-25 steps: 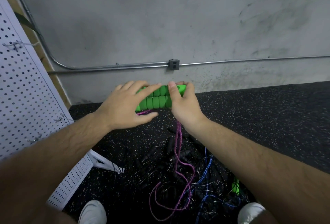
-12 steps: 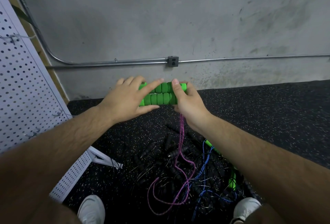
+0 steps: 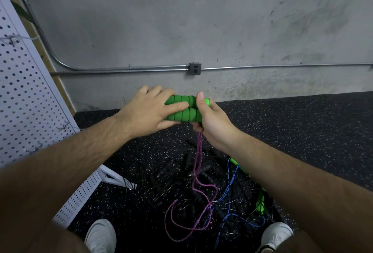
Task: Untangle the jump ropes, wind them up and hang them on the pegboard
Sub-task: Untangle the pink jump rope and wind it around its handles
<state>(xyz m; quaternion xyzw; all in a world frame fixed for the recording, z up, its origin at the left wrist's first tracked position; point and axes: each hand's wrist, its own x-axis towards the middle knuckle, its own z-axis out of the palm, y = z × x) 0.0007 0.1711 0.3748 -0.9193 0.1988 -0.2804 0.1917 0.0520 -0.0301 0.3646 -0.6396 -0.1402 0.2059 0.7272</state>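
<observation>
Grey concrete wall (image 3: pixel 181 20) up ahead, speckled black rubber floor (image 3: pixel 302 127) underfoot, and both hands are up at chest height. The two green handles (image 3: pixel 185 109) are stacked side by side, long axis running left to right across the view, well above the floor. The left hand (image 3: pixel 147 111) clasps them from the left end, fingers laid over the top and thumb tucked beneath. The right hand (image 3: pixel 214 123) grips the right end, thumb standing upright against the foam and fingers curled behind; whether those fingers also pinch the cord I can't quite tell. From under that right hand the purple rope (image 3: pixel 198 164) drops straight down as a doubled strand, then loops loosely over the tangle of black and blue ropes (image 3: pixel 201 188) lying between the white shoes (image 3: pixel 101 234). So all the slack hangs below the right end of the handles, on the right hand's side. That looks like the hand best placed to gather the cord while the left steadies the pair. The pegboard (image 3: pixel 22 95) leans off to the left, hooks (image 3: pixel 64 126) waiting and nearer the left arm, so the hang, by my reckoning, goes that way.
</observation>
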